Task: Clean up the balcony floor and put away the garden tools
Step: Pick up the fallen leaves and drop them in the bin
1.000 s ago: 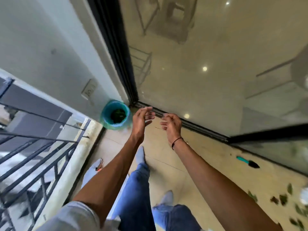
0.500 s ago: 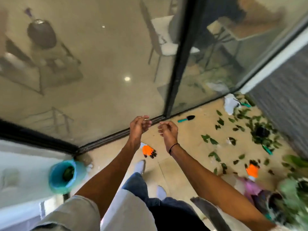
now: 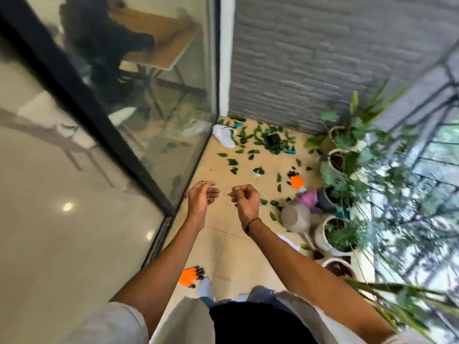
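Note:
My left hand (image 3: 202, 197) and my right hand (image 3: 244, 198) hang side by side at chest height over the tiled balcony floor (image 3: 223, 256), fingers loosely curled, holding nothing. Green leaves (image 3: 248, 151) lie scattered over the far end of the floor. One orange glove (image 3: 296, 182) lies among them, a second orange glove (image 3: 190, 276) next to my foot. A teal-handled tool (image 3: 237, 125) rests by a white bag (image 3: 223, 136) in the far corner. Another teal tool (image 3: 289, 151) lies beside a small black pot (image 3: 272, 139).
A glass sliding door (image 3: 159, 135) with a black frame runs along the left. A grey brick wall (image 3: 310, 58) closes the far end. Potted plants (image 3: 340, 234), a beige watering can (image 3: 295, 218) and a purple item (image 3: 309, 198) line the right side by the railing (image 3: 434, 145).
My view has swung right, from the teal bucket corner toward the leaf-strewn far end. Both hands stayed raised and empty in front of me.

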